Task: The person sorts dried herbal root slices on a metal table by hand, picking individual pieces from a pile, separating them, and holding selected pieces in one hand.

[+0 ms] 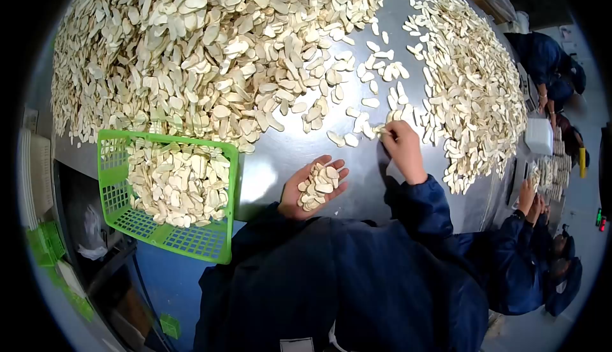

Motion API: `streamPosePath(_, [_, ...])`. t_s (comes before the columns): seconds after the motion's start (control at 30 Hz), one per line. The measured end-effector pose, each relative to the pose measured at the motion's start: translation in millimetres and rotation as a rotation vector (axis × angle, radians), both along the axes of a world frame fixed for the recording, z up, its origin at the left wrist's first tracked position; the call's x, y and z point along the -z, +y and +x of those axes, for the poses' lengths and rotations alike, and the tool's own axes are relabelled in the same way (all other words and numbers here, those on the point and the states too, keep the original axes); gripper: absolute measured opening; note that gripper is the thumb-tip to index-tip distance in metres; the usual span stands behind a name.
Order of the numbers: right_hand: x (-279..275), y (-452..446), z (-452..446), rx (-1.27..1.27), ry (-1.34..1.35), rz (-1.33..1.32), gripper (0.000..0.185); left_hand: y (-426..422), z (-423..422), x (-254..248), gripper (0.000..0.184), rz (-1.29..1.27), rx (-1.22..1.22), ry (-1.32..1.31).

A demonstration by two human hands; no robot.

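Observation:
My left hand [291, 194] is palm up in front of my body, fingers curled round a small heap of pale dried slices [319, 185]. They look like cut root slices, but I cannot tell the kind. Just to the right, my right hand [404, 153] reaches down to the metal table [280, 161], thumb and fingertips pinched on a slice [380, 130]. Several loose slices [361, 122] lie beside those fingertips. A green plastic basket [233, 205] at the left, tilted at the table edge, holds many more of these slices.
A large pile of slices [191, 52] covers the table's far left. A second pile [472, 84] lies at the right. Co-workers in dark blue clothes [510, 256] work at the right, near a white container [539, 136]. Green baskets [46, 243] stand at the far left.

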State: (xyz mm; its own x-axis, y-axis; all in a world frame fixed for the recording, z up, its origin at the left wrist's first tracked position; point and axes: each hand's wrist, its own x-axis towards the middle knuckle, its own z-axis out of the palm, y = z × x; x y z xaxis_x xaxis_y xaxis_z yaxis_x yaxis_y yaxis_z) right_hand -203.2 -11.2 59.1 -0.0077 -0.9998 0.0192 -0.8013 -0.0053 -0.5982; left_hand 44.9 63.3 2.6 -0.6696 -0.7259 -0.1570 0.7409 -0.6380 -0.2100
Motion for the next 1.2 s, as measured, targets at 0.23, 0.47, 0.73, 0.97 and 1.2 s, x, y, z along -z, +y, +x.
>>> streamPosePath(0.23, [-15, -1, -37, 0.177, -0.012, 0.026, 0.011, -1, -1, 3, 0.034, -0.018, 0.012, 0.039])
streamPosePath(0.47, [-10, -8, -1, -0.163, 0.104, -0.060, 0.016, -1, -1, 4, 0.035, -0.010, -0.001, 0.030])
streamPosePath(0.73, [-25, -7, 3, -0.023, -0.055, 0.213, 0.012, -3, -1, -2, 0.038, -0.040, 0.028, -0.071])
streamPosePath(0.97, [-21, 3, 27, -0.079, 0.147, 0.027, 0.021, -4, -2, -6, 0.042, -0.076, 0.051, -0.083])
streamPosePath(1.2, [-8, -4, -6, 0.099, 0.238, -0.066, 0.013, -1, -1, -3, 0.040, 0.012, 0.047, -0.113])
